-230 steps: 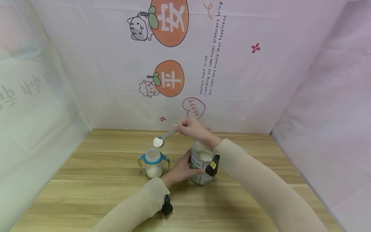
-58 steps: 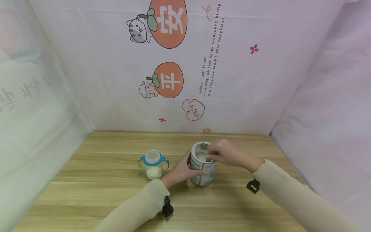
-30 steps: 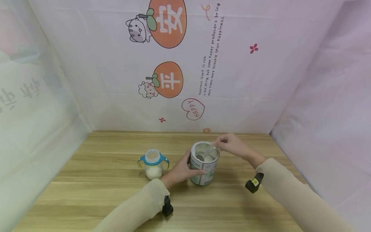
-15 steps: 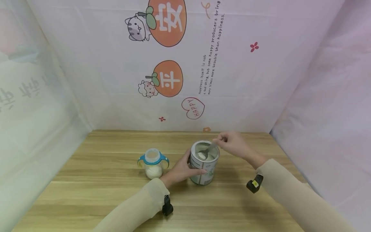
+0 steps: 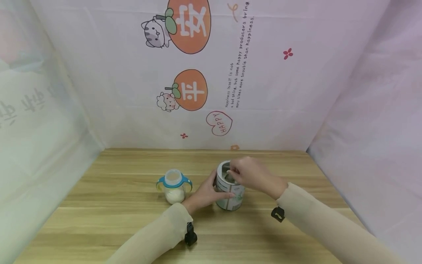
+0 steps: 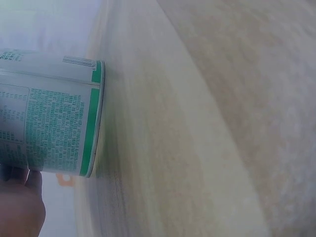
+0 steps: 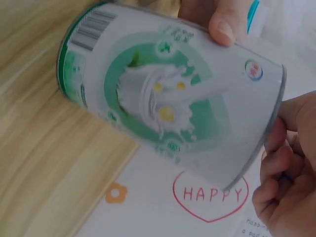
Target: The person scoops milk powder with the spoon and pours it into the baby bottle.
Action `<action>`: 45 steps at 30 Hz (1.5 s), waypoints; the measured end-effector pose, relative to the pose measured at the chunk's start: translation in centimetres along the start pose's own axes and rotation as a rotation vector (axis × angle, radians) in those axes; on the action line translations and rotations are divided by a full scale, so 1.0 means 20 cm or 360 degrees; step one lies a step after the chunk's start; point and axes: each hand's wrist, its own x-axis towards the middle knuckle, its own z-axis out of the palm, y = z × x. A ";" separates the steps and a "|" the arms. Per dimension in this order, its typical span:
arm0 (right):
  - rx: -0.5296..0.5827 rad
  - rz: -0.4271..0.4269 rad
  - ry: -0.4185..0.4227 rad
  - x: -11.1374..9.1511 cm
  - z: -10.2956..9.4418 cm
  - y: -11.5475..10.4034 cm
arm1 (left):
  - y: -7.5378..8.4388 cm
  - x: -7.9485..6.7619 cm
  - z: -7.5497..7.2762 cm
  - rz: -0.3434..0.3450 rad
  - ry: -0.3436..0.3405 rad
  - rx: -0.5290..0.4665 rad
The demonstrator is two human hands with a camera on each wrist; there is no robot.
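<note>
White fabric backdrop (image 5: 280,110), printed with orange cartoon fruit and a red heart, rising behind a pale wood-grain tabletop (image 5: 115,205). One white cylindrical can with a green-and-white milk-splash label (image 7: 173,94): stands on the tabletop in front of you, round mouth uppermost, long axis roughly vertical; any slight lean cannot be told. One left hand (image 5: 207,192), yours: grips the can from its left side, thumb across the near face, other fingers round behind, probably to steady it while the other hand works at the mouth. One right hand (image 5: 252,176), yours: fingers curled in at the can's mouth, seemingly pinching a spoon; the hand hides nearly all of it, so which way it points cannot be made out, though the hand's place suggests its bowl is down inside the can. One clear bottle with a blue two-handled collar (image 5: 174,192): stands upright left of the can and apart from it, just past your left wrist, open mouth up, long axis vertical, handles out to either side, pale contents in its lower part; it rests on its own base, so it needs no hand, and its place looks chosen for easy reach.
</note>
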 end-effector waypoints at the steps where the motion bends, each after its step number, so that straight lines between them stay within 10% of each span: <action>1: 0.0013 0.0019 -0.0011 0.00 0.00 0.00 | 0.00 0.00 0.00 -0.0004 0.0002 0.0001; 21: 0.0932 0.0579 -0.0105 -0.03 -0.03 0.15 | 0.01 0.00 0.00 -0.0050 0.0025 0.0047; 45: 0.1199 0.0908 0.0077 -0.14 -0.09 0.29 | -0.01 0.00 0.00 -0.0010 0.0043 0.0027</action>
